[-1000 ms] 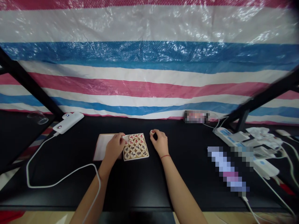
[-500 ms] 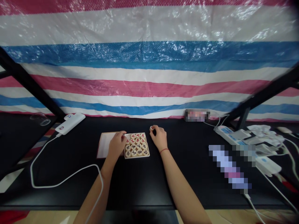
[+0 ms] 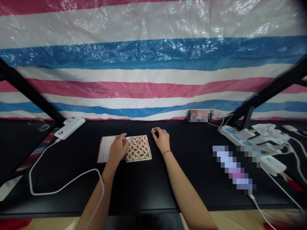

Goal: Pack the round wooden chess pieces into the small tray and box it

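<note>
A small square box (image 3: 139, 158) on the black table holds several round wooden Chinese chess pieces (image 3: 138, 148) with red and black characters. Its flat lid (image 3: 104, 149) lies just left of it. My left hand (image 3: 118, 148) rests on the box's left edge, fingers curled over the top-left corner. My right hand (image 3: 161, 139) is to the right of the box and pinches one round chess piece (image 3: 153, 130) between thumb and fingertips, just above the table. A red string circles that wrist.
A white power bank (image 3: 70, 126) with a looping white cable (image 3: 59, 188) lies at the left. Power strips and chargers (image 3: 254, 142) crowd the right. A striped tarp (image 3: 153, 70) hangs behind the table; black frame bars slant at both sides.
My right hand has carried the pinched chess piece slightly up and away from the box. The left hand has stayed on the box's left edge. The view has shifted a little.
</note>
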A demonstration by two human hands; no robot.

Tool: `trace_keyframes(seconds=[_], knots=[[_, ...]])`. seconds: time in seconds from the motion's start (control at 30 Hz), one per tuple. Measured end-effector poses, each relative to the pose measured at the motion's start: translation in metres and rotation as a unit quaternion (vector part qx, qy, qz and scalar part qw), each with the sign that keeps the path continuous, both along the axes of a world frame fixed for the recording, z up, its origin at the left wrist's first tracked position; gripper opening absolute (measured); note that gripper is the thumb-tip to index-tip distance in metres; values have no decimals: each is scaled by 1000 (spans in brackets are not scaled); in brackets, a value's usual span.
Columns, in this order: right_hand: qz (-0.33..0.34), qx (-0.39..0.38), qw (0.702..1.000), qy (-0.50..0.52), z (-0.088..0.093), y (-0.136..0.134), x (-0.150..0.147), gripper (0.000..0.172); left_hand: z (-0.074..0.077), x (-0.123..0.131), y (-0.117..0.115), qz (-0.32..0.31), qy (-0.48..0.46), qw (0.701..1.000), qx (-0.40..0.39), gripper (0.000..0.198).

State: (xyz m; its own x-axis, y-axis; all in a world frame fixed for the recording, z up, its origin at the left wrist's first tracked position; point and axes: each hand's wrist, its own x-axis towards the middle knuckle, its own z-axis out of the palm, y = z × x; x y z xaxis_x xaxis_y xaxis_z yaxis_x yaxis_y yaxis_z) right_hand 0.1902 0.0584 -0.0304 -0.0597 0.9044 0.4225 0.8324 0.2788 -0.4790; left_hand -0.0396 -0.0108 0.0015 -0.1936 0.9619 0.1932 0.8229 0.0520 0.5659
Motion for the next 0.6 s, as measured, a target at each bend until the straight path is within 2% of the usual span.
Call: trace_keyframes(seconds=[0.17,0.33,0.47,0.6], knots=[[7,3,1000,16,1,1,1,12,8,3,-4,0,44,999,31,28],[4,58,994,93,10,-9,-1,17,29,7,-4,3,144,988,-51,30],[47,-35,989,139,18,-26,-14,22,41,24,2,-8,190,975,-114,38],[68,-89,982,150,24,-37,-26,23,38,44,6,2,196,973,-123,42]])
